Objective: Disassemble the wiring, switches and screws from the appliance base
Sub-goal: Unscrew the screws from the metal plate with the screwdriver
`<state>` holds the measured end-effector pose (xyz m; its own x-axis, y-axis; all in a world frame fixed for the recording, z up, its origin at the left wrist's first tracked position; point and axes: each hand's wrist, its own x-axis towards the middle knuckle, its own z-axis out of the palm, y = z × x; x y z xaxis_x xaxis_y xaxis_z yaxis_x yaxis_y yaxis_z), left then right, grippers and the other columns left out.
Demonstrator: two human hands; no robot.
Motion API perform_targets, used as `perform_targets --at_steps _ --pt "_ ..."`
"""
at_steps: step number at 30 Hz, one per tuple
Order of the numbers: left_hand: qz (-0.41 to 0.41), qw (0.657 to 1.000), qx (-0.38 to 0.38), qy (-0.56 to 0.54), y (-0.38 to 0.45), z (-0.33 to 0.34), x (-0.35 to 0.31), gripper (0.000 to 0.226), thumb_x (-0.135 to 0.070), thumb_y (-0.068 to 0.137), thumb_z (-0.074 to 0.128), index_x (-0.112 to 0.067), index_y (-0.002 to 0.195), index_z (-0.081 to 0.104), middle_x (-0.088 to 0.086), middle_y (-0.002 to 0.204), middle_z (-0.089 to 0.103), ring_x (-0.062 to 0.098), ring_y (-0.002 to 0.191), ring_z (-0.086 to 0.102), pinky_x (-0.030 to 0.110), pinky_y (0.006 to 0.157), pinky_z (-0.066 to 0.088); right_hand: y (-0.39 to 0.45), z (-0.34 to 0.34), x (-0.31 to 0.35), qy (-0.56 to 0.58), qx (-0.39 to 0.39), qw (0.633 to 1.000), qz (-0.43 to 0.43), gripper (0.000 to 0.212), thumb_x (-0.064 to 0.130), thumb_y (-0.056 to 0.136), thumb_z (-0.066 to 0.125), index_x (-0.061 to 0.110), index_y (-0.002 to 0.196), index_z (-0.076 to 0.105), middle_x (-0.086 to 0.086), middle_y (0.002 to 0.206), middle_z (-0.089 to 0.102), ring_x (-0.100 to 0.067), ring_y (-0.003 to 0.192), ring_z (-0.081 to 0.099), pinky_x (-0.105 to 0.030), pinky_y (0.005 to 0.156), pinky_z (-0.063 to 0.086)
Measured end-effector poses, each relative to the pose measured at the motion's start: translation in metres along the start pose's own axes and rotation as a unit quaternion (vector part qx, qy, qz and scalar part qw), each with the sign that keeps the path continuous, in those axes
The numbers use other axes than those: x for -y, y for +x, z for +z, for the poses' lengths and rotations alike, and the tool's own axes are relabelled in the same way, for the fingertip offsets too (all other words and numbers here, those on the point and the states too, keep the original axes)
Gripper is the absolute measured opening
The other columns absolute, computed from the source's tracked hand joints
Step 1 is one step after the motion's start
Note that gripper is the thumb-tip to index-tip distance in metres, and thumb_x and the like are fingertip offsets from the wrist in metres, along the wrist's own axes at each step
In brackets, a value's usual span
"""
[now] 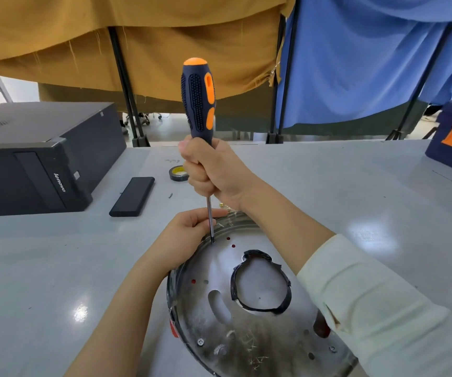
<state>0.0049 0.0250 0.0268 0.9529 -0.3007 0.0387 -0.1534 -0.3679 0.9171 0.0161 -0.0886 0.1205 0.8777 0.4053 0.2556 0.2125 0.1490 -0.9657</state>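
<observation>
The base, a round metal plate, lies on the counter, close to the near edge. All places below are given from this base.

The right hand is above the far rim of the base, and its fingers are clenched around the low end of the handle of the screwdriver. The tool stands almost upright, and its tip rests at a screw just inside the far rim. The left hand is at the far-left rim; its fingers pinch the thin shaft just above the tip and guide it.

The main risk, as I judge it, is a slip. The right hand holds the handle low, so the long upper part can lean, and then the tip may jump out of the screw head and damage the slot. If it jumps, the tip can also hit the left fingers, which are very near to it.

The base seems to be held only lightly, so it may turn or slide on the smooth counter when force is applied.

A loosened screw is small and could roll away, or fall through the big taped hole in the middle of the base. Two more screws wait at the near rim.
</observation>
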Motion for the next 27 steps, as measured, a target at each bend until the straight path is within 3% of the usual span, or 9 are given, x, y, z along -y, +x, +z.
perform_targets --at_steps 2,4,7,10,12,15,19,24,27 --pt "0.001 1.0 -0.009 -0.004 -0.001 0.001 0.0 0.035 -0.016 0.098 0.047 -0.042 0.097 0.07 0.009 0.095 0.071 0.014 0.085 0.055 0.025 0.082 0.043 0.001 0.0 0.0 -0.01 0.01 1.0 0.003 0.043 0.013 0.097 0.044 0.02 0.059 0.025 0.007 0.044 0.022 -0.01 0.038 0.014 -0.019 0.041 0.012" --pt "0.001 1.0 -0.008 -0.001 -0.001 0.001 0.0 0.035 -0.015 0.098 0.046 -0.041 0.098 0.07 0.017 0.093 0.068 0.016 0.083 0.053 0.029 0.082 0.042 -0.001 0.002 -0.002 -0.032 0.019 0.999 -0.012 0.042 0.016 0.097 0.046 0.018 0.059 0.028 0.006 0.046 0.026 -0.01 0.038 0.018 -0.019 0.04 0.017" --pt "0.006 1.0 -0.014 0.009 -0.001 0.002 0.0 0.038 -0.013 0.098 0.046 -0.043 0.095 0.069 0.002 0.092 0.072 0.02 0.083 0.06 0.028 0.086 0.046 -0.007 0.004 0.001 -0.073 0.017 0.997 -0.013 0.038 0.019 0.096 0.051 0.016 0.06 0.04 0.006 0.049 0.036 -0.01 0.041 0.03 -0.02 0.042 0.031" --pt "0.007 1.0 -0.02 0.0 -0.001 0.004 -0.002 0.035 -0.013 0.098 0.048 -0.042 0.098 0.067 -0.008 0.105 0.072 0.005 0.097 0.064 0.015 0.089 0.046 -0.01 0.001 0.015 -0.127 -0.045 0.991 -0.018 0.021 0.019 0.093 0.057 0.012 0.074 0.058 0.001 0.062 0.055 -0.012 0.054 0.051 -0.027 0.057 0.05" --pt "0.009 1.0 -0.018 -0.005 -0.001 0.005 -0.003 0.036 -0.012 0.098 0.048 -0.043 0.099 0.066 -0.015 0.11 0.069 -0.005 0.1 0.061 0.004 0.084 0.042 -0.01 -0.001 0.024 -0.122 -0.084 0.988 -0.04 0.01 0.019 0.091 0.061 0.013 0.083 0.062 0.002 0.066 0.061 -0.011 0.058 0.056 -0.03 0.064 0.054" --pt "0.006 1.0 -0.018 -0.013 -0.003 0.004 -0.005 0.036 -0.013 0.098 0.047 -0.043 0.101 0.066 -0.022 0.107 0.068 -0.012 0.101 0.058 -0.001 0.076 0.041 -0.009 0.007 0.027 -0.076 -0.154 0.98 -0.096 0.021 0.018 0.091 0.062 0.01 0.075 0.051 0.001 0.055 0.045 -0.013 0.048 0.041 -0.027 0.049 0.042" --pt "0.004 1.0 -0.022 -0.017 -0.005 0.005 -0.006 0.034 -0.012 0.098 0.045 -0.032 0.113 0.068 -0.016 0.113 0.067 -0.005 0.106 0.059 0.006 0.085 0.041 -0.007 0.013 0.02 -0.011 -0.173 0.978 -0.116 0.039 0.008 0.091 0.055 0.019 0.059 0.036 0.007 0.047 0.03 -0.008 0.039 0.026 -0.015 0.038 0.025" --pt "0.008 0.999 -0.032 -0.017 -0.005 0.007 -0.007 0.032 -0.012 0.098 0.047 -0.035 0.103 0.068 -0.019 0.106 0.067 -0.012 0.097 0.057 -0.005 0.073 0.038 -0.005 -0.003 0.03 0.029 -0.039 0.997 -0.058 0.037 0.008 0.086 0.045 0.019 0.059 0.022 0.007 0.042 0.022 -0.01 0.038 0.016 -0.02 0.044 0.009" --pt "0.008 0.999 -0.031 -0.01 -0.005 0.006 -0.008 0.033 -0.013 0.098 0.047 -0.038 0.101 0.067 -0.022 0.105 0.066 -0.011 0.097 0.058 -0.003 0.072 0.039 -0.007 -0.005 0.027 0.037 -0.016 0.997 -0.062 0.036 0.011 0.086 0.049 0.019 0.059 0.025 0.007 0.043 0.023 -0.009 0.038 0.017 -0.018 0.041 0.012"
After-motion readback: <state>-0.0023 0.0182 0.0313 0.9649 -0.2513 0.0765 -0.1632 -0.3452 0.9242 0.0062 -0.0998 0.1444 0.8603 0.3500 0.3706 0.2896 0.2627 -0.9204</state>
